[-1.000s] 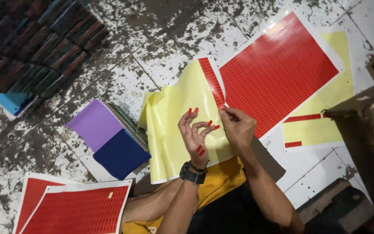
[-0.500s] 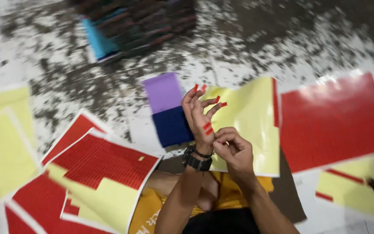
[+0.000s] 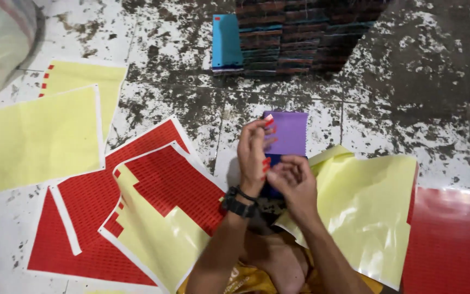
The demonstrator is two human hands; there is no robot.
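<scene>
Left hand (image 3: 253, 152) raised, red stickers (image 3: 266, 161) stuck on fingertips; right hand (image 3: 295, 182) pinched at one. Purple notebook (image 3: 289, 132) behind, yellow backing sheet (image 3: 363, 209) beside.

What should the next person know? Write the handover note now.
Left hand: raised, fingers open, small red stickers stuck along its fingers.
Right hand: fingertips bunched at those stickers; whether it holds one is unclear.
Purple notebook lies on the floor just behind the hands; notebook stack farther off.
Done: yellow backing sheet nearly stripped; bare ones at left.
Left: red sheet at right looks full; half-peeled sheet at left.
</scene>
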